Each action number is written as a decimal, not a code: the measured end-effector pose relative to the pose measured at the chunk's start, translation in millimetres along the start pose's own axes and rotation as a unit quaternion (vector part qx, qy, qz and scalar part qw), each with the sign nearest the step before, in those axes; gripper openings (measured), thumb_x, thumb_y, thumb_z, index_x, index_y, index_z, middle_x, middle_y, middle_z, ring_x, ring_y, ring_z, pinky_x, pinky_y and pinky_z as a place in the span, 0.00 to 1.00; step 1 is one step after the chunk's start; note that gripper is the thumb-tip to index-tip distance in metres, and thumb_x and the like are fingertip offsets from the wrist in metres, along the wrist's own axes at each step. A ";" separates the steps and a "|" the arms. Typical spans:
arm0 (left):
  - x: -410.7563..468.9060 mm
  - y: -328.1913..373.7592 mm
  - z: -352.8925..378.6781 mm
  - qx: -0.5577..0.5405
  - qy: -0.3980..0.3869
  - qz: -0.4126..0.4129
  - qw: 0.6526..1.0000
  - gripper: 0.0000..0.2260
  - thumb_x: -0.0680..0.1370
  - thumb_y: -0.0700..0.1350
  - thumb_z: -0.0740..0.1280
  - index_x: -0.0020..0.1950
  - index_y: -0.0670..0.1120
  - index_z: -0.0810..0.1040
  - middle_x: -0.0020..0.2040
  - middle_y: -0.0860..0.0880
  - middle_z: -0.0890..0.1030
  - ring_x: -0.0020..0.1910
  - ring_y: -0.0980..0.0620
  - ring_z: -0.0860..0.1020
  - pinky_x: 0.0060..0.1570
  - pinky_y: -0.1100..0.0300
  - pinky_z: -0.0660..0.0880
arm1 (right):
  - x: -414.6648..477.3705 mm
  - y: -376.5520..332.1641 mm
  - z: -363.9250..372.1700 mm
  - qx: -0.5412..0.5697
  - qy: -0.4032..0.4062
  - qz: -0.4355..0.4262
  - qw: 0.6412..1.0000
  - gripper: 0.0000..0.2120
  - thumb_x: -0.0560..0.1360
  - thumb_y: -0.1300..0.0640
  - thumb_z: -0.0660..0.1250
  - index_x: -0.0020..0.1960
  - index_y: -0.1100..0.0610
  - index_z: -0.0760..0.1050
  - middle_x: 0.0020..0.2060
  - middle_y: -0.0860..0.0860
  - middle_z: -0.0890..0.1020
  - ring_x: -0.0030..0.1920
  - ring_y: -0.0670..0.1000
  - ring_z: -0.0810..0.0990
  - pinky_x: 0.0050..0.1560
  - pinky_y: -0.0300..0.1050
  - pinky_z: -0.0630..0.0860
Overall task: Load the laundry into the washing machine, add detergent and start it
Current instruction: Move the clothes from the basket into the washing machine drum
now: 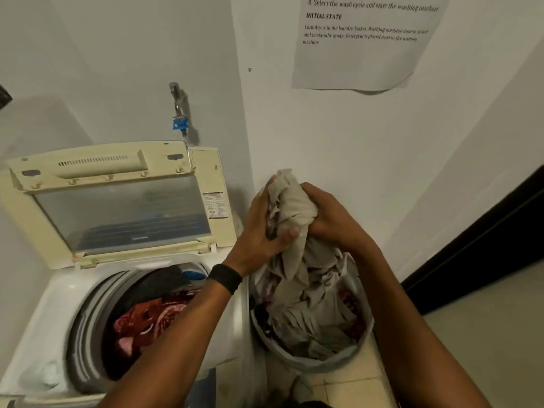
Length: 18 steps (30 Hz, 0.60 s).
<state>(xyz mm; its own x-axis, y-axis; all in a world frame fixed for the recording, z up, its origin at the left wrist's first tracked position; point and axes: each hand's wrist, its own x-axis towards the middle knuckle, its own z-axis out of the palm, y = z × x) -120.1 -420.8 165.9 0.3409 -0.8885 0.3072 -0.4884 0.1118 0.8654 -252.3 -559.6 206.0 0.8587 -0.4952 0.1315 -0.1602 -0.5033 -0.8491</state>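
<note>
Beige cloth bunched tight in my left hand and right hand, over basket, 4 o'clock. Tail tangled below: may drag others out, short of drum, 8 o'clock.

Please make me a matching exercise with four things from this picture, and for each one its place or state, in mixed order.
1. washing machine lid
2. red patterned cloth
3. beige garment
4. laundry basket

a. inside the drum
b. beside the washing machine
c. raised open
d. gripped by the left hand and the right hand

Pairs: 1-c, 2-a, 3-d, 4-b
</note>
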 end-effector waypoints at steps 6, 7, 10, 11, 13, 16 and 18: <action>-5.2 -14.4 -4.0 0.013 0.016 0.001 1.000 0.40 0.71 0.54 0.81 0.78 0.54 0.64 0.70 0.58 0.75 0.70 0.59 0.74 0.69 0.61 0.71 | -8.5 -6.0 3.4 -0.070 -0.037 0.002 0.997 0.13 0.75 0.65 0.72 0.58 0.63 0.77 0.51 0.59 0.78 0.49 0.51 0.77 0.51 0.47 0.77; -4.9 -17.4 -7.1 -0.001 0.013 0.014 1.000 0.35 0.73 0.52 0.80 0.76 0.52 0.68 0.67 0.59 0.77 0.67 0.60 0.76 0.66 0.62 0.73 | -9.1 -5.0 1.8 -0.072 -0.037 0.007 0.997 0.10 0.75 0.64 0.73 0.55 0.63 0.78 0.49 0.60 0.79 0.47 0.53 0.78 0.50 0.54 0.77; -2.6 -18.3 -15.8 0.003 0.018 0.031 0.999 0.24 0.75 0.52 0.76 0.68 0.48 0.77 0.58 0.55 0.84 0.59 0.55 0.82 0.58 0.50 0.80 | -19.2 7.2 0.2 -0.080 -0.052 0.040 0.995 0.20 0.74 0.57 0.76 0.64 0.53 0.76 0.57 0.49 0.81 0.55 0.48 0.80 0.54 0.46 0.79; -1.8 -15.8 -18.5 0.007 0.019 0.032 0.999 0.21 0.75 0.52 0.75 0.65 0.47 0.78 0.56 0.53 0.84 0.56 0.53 0.83 0.55 0.48 0.80 | -26.2 10.3 5.1 -0.061 -0.045 0.061 0.995 0.27 0.73 0.56 0.77 0.69 0.51 0.72 0.60 0.46 0.80 0.59 0.45 0.79 0.57 0.41 0.77; 1.0 -11.0 -22.6 -0.007 0.040 0.049 0.998 0.16 0.76 0.45 0.74 0.62 0.45 0.78 0.53 0.51 0.84 0.54 0.52 0.83 0.54 0.49 0.80 | -32.5 21.3 23.9 -0.003 0.009 0.077 0.997 0.33 0.70 0.55 0.80 0.70 0.47 0.68 0.60 0.43 0.79 0.60 0.44 0.80 0.57 0.42 0.77; 8.2 1.8 -35.0 -0.029 0.093 0.076 0.992 0.12 0.77 0.36 0.72 0.58 0.43 0.77 0.51 0.52 0.83 0.52 0.56 0.82 0.51 0.61 0.77 | -33.8 32.7 59.9 0.037 0.095 0.080 0.992 0.30 0.68 0.57 0.81 0.65 0.47 0.72 0.60 0.41 0.79 0.60 0.43 0.79 0.60 0.43 0.77; 13.6 11.0 -44.8 -0.041 0.111 0.089 0.989 0.12 0.77 0.32 0.72 0.57 0.43 0.76 0.49 0.53 0.82 0.49 0.58 0.81 0.49 0.64 0.76 | -40.6 49.0 86.6 0.019 0.097 0.104 0.990 0.34 0.68 0.60 0.82 0.71 0.53 0.71 0.66 0.46 0.74 0.66 0.44 0.73 0.69 0.43 0.72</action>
<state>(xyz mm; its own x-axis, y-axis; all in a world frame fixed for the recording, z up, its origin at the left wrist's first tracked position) -84.8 -411.8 197.4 0.4270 -0.7331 0.5293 -0.4930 0.3020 0.8160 -252.9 -502.8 114.8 0.6993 -0.7135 0.0437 -0.3027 -0.3509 -0.8861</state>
